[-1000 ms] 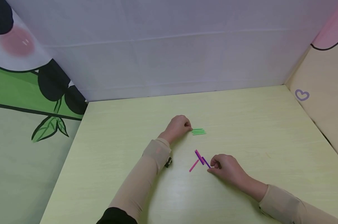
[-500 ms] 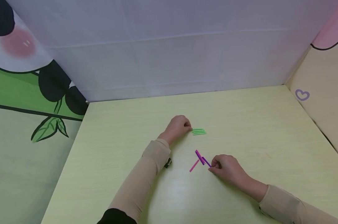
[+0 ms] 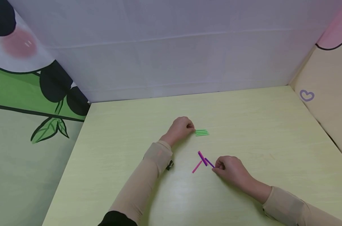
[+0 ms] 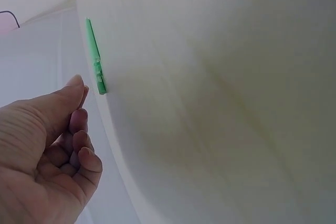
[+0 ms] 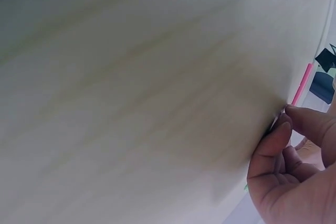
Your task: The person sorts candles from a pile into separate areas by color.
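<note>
Several green sticks [image 3: 202,132] lie side by side in the head view. At their left end is my left hand [image 3: 179,129], its fingers curled and thumb against the index finger; in the left wrist view this hand [image 4: 58,145] shows nothing held, a little apart from the green sticks [image 4: 94,51]. Nearer me, my right hand [image 3: 233,169] pinches the right end of a purple stick [image 3: 209,162]. Its other end meets a crossed pink and purple pair [image 3: 202,158]; a separate pink stick [image 3: 197,167] slants to their left. Fingers of my right hand [image 5: 294,166] mostly hide the held stick in the right wrist view.
The pale wooden table [image 3: 125,125] is backed by a light cloth wall [image 3: 171,62]. A printed panel [image 3: 55,125] stands at the left and a beige panel [image 3: 329,94] with a heart at the right.
My right hand has shifted slightly right and away from me, and the held end of the purple stick has swung with it. The left hand stays almost still by the green sticks.
</note>
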{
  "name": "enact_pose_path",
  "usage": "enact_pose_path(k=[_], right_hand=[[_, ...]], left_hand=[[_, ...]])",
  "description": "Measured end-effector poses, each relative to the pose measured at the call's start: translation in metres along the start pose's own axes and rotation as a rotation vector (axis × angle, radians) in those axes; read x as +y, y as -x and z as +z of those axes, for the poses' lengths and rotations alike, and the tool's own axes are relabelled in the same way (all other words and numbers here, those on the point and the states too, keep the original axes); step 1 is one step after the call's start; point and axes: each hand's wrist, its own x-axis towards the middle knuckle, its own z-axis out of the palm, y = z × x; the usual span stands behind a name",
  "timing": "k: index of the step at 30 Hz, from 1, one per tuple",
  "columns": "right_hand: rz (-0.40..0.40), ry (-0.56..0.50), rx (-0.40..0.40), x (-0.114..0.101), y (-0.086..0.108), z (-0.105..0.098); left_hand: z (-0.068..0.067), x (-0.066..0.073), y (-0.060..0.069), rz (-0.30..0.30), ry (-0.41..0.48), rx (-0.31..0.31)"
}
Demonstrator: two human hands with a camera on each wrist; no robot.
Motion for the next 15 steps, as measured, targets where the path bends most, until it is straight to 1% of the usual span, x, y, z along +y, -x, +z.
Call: enact_pose_path(k=[9,15], right_hand=[[-0.036,0.011,0.023,0.0015,0.0017,-0.0013],[-0.033,0.017,0.025,0.0024,0.002,-0.0009]], left_hand=[[-0.002,0.0027,0.0051,0.014,0.005,0.0],[-0.0014,0.0037,0.0076,0.017,0.02,-0.007]])
